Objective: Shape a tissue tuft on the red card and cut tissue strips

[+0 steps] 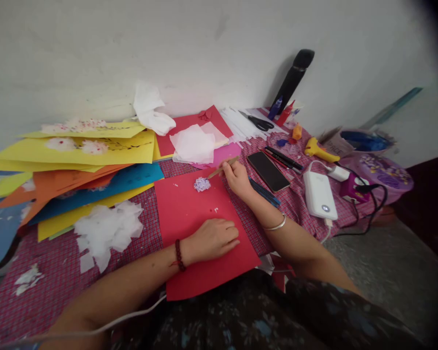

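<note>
Head view, read left to right from where I stand. On the table (25, 311): layered yellow sheets (73, 158), then 1 pile of white tissue pieces (109, 228). Centre: red sheet (191, 209), with 1 round lilac cluster (202, 184) near its far edge. Left hand (212, 239) rests back-up on the same sheet, nearer the wearer, fingers loosely bent; underside hidden, cannot tell if they hold anything. Thin stick (215, 173), pinched in the fingers of the right hand (236, 179). Key relation: cluster lies left of the right fingers; stick's long axis slants down-left to the cluster's upper-right edge, contact unclear. Right hand is the nearer of 2. Beyond: dark phone (268, 171), white power bank (319, 195).
</note>
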A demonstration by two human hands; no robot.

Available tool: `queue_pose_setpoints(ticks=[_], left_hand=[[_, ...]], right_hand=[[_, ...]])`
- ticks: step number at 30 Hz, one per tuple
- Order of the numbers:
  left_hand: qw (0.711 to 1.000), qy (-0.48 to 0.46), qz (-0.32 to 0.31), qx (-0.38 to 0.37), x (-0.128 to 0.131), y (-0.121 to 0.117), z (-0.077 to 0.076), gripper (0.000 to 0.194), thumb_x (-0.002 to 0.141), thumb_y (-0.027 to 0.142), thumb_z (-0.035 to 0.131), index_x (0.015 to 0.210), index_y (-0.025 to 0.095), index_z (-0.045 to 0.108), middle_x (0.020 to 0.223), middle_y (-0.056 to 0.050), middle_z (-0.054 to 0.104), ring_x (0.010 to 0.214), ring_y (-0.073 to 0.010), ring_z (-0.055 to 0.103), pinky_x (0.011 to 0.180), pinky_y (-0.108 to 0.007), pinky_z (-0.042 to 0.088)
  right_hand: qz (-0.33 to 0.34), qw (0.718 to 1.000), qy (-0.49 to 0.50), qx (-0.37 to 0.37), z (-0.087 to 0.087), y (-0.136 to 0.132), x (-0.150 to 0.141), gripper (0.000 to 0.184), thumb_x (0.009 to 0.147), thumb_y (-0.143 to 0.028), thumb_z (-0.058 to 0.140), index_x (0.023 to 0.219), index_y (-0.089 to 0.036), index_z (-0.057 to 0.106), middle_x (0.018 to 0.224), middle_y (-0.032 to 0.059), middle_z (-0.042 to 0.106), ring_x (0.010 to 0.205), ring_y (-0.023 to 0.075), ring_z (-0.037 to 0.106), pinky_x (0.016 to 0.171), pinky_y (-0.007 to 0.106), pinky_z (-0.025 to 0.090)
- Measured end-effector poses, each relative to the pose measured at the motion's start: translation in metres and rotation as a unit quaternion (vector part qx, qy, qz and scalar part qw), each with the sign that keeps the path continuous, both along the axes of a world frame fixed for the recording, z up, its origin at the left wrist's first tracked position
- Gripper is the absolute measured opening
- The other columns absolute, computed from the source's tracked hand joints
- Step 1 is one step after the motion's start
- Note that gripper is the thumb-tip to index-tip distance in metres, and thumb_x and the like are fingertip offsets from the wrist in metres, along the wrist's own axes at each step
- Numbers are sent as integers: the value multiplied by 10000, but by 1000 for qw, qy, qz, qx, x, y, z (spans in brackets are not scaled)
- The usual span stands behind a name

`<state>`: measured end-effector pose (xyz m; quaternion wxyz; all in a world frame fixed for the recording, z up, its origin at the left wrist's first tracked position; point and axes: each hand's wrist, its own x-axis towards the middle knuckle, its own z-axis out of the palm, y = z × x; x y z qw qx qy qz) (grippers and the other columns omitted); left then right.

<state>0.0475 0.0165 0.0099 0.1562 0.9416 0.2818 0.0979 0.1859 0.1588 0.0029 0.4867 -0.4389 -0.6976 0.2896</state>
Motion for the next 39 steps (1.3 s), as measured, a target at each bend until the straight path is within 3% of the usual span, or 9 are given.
queue_pose_setpoints(ticks=[17,25,32,39], left_hand=[[998,8,-11,66,2,-5,-6,366,1024,340,445,739,168,596,705,-15,630,600,-132,530,583,-289,350],[997,28,10,70,4,-8,-5,364,1018,357,460,741,167,599,724,-16,638,628,-143,550,590,-284,348],[996,23,9,81,2,-8,-6,384,1030,350,430,729,169,584,713,-12,615,622,-134,533,599,-288,365],[996,11,1,89,3,-7,-6,349,1014,329,467,722,177,582,707,-1,617,616,-142,523,587,-302,346]], right_hand=[[12,1000,16,8,-5,3,-2,391,968,-526,422,804,-214,592,623,10,642,590,157,596,628,304,445],[-9,997,81,9,2,6,7,423,958,-569,429,816,-201,582,590,-9,608,537,144,577,602,298,457],[24,998,57,-17,-3,4,2,392,963,-517,446,782,-200,590,556,-19,595,539,144,575,600,291,455],[14,998,53,8,1,-1,2,316,968,-428,427,811,-201,582,597,-8,605,561,149,573,610,298,442]])
